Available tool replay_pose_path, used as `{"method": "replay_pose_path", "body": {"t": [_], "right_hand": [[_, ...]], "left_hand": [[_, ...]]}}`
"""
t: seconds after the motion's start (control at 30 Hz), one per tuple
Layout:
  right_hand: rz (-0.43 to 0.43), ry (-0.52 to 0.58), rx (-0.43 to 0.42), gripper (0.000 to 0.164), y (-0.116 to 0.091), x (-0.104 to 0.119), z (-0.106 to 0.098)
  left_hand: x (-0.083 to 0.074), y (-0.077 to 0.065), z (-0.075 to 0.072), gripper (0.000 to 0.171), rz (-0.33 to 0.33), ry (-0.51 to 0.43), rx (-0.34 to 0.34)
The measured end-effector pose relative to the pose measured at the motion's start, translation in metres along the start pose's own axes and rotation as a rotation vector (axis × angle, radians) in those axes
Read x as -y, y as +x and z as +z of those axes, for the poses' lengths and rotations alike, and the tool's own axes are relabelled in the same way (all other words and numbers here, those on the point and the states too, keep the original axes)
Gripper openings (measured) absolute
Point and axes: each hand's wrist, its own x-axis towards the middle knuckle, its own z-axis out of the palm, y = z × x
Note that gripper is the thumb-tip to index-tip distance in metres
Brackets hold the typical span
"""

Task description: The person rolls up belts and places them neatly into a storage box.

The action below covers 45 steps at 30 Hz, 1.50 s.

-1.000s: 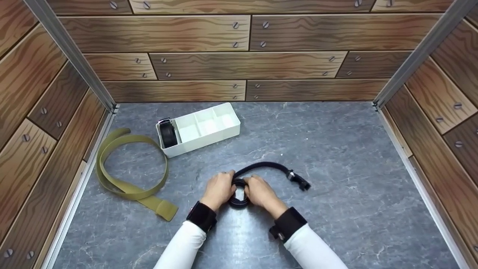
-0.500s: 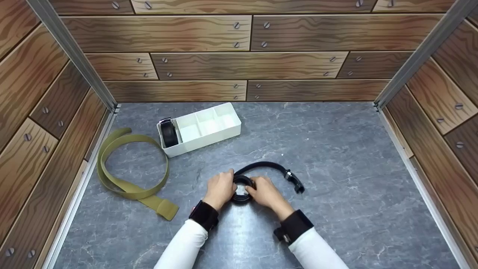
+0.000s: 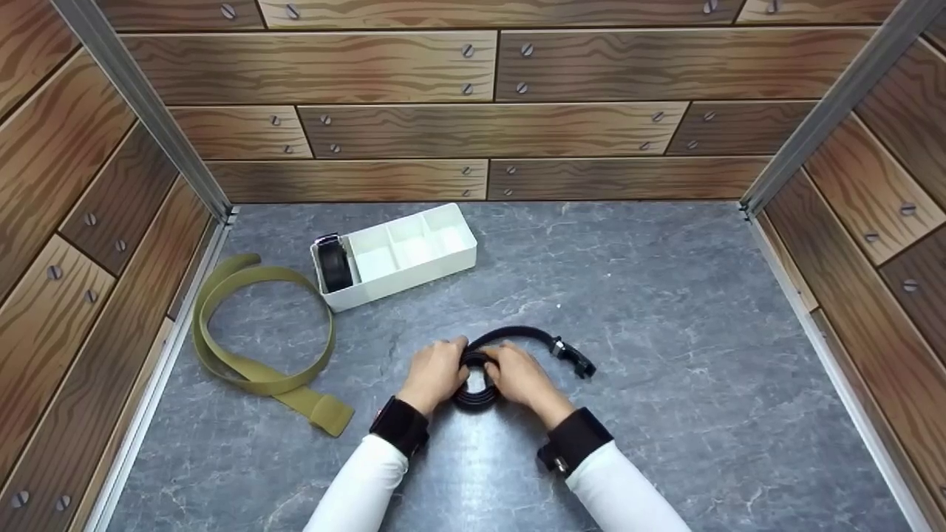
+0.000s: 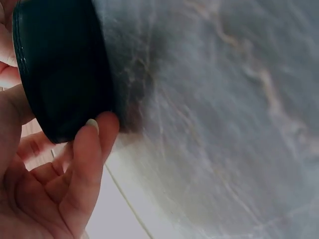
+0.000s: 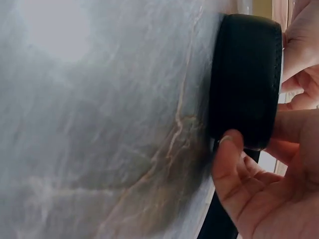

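A black leather belt point(image 3: 475, 404) stands on its edge on the grey marbled surface, wound into a tight ring. My left hand point(image 3: 434, 375) grips the ring's left side, thumb inside it and fingers around the outside. On the opposite side my right hand point(image 3: 520, 375) pinches the coil in the same way. The belt's loose end arcs up behind the right hand to a metal and black buckle point(image 3: 575, 357). In the left wrist view the belt's smooth outer face point(image 4: 65, 69) sits against bent fingers. Stitching runs along the belt's edge point(image 5: 246, 79) in the right wrist view.
At the back left stands a white divided box point(image 3: 410, 279), a rolled black belt point(image 3: 336, 267) in its leftmost compartment. An olive webbing belt point(image 3: 266, 387) lies in a loose loop beside it. Wood-patterned walls point(image 3: 488, 133) enclose the back and sides.
The buckle end has slid left, closer to the coil, as the loose tail shortens. My right hand moved slightly out and back in around the ring; the left hand stayed nearly still.
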Motion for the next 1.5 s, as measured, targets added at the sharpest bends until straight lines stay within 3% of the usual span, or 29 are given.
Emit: {"method": "replay_pose_path", "body": {"t": [0.2,0.4,0.6,0.9,1.1,1.23,1.37,1.5], "right_hand": [[0.05,0.073,-0.026,0.029,-0.006,-0.002,0.001],[0.088,0.169,0.047,0.021,-0.006,0.001,0.0],[0.071,0.059,0.051,0.031,-0.001,0.005,-0.002],[0.087,0.054,-0.033,0.031,-0.007,0.008,0.004],[0.078,0.031,-0.021,0.026,-0.008,0.01,0.003],[0.039,0.017,0.017,0.036,-0.004,0.009,0.002],[-0.025,0.013,0.011,0.04,-0.002,0.008,0.004],[-0.017,0.01,-0.022,0.039,-0.003,0.007,0.004]], "left_hand": [[0.001,-0.002,0.003,0.023,-0.061,-0.029,-0.048],[-0.001,-0.001,-0.003,0.026,-0.107,0.013,-0.008],[-0.002,-0.001,-0.007,0.022,-0.078,0.052,0.011],[-0.002,-0.001,-0.003,0.02,-0.097,-0.008,-0.007],[0.002,-0.001,-0.005,0.02,-0.088,-0.026,0.017],[0.003,0.0,-0.006,0.018,-0.056,-0.023,0.051],[0.004,-0.001,-0.004,0.017,-0.018,-0.018,0.026],[0.005,-0.003,-0.002,0.015,-0.005,-0.032,-0.011]]}}
